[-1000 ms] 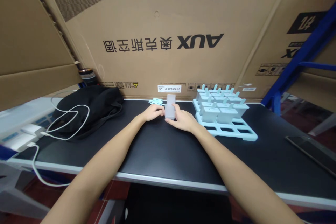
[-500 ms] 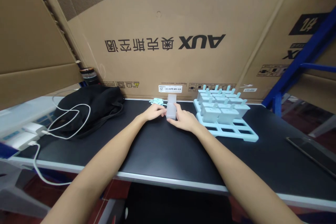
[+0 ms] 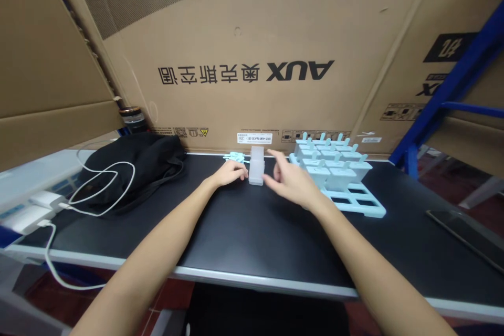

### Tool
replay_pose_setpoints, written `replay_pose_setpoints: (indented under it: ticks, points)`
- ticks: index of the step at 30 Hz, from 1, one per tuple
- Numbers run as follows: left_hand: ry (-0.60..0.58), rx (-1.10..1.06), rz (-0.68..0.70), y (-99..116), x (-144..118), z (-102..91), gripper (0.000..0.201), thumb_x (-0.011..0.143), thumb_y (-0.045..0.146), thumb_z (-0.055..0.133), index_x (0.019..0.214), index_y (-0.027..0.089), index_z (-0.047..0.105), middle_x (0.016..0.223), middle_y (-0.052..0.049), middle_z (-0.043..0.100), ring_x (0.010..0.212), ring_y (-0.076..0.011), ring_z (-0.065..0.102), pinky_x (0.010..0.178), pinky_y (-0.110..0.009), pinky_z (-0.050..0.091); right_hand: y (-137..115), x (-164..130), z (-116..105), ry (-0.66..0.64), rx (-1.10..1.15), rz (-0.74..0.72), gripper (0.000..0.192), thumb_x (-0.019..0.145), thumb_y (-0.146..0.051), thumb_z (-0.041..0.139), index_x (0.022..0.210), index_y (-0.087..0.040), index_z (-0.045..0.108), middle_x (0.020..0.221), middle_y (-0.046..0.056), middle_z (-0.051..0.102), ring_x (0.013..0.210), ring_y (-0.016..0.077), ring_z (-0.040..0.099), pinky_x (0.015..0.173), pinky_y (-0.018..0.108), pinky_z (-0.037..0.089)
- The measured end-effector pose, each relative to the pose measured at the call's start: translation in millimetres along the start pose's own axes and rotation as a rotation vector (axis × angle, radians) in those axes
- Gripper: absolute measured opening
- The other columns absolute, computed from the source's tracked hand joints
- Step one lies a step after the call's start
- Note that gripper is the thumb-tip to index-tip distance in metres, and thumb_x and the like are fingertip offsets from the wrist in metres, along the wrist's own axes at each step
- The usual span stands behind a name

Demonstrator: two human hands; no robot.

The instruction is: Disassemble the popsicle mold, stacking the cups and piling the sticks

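Note:
A column of translucent white popsicle molds (image 3: 257, 167) stands on the black tabletop near its back edge. My right hand (image 3: 293, 178) is just right of the molds, index finger and thumb spread, holding nothing. On the other side, my left hand (image 3: 230, 173) hovers close to the molds with its fingers loosely bent; nothing shows in them. Behind the left hand lies a small pile of light-blue popsicle sticks (image 3: 235, 156), partly hidden by it. To the right, a light-blue mold rack (image 3: 374, 211) carries several molds with blue sticks (image 3: 342, 174) standing up, and some front slots hold none.
A large cardboard box (image 3: 244, 21) walls off the back. At left are a black cloth bag (image 3: 129, 168), white cables (image 3: 100, 212), chargers (image 3: 31, 215) and a dark jar (image 3: 133, 118). A phone (image 3: 464, 236) lies at far right, near a blue metal frame (image 3: 449, 84).
My right hand has let go of the popsicle mold and drawn back to the right, its fingers spreading. The left hand has stayed near the molds. The view has shifted slightly.

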State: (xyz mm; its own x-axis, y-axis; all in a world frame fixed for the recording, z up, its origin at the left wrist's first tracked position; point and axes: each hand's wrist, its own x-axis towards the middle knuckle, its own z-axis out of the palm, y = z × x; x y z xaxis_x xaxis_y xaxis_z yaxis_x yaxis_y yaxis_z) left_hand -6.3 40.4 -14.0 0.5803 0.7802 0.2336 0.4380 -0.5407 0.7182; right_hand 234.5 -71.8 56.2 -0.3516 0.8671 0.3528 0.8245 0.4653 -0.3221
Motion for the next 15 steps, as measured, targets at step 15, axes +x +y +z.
replay_pose_setpoints:
  ticks: [15]
  points:
    - [-0.042,0.049,0.035,-4.4,0.2,0.0,0.018,0.078,0.021,0.053,0.079,0.018,0.071,0.071,0.001,0.068,0.072,-0.0135,0.063,0.078,-0.026,0.046,107.7,-86.4,-28.5,0.224,-0.268,0.576,0.052,0.081,-0.061,0.046,0.112,-0.019,0.045,0.101,0.01,0.06,0.087,0.0266,0.062,0.064,0.033,0.042]
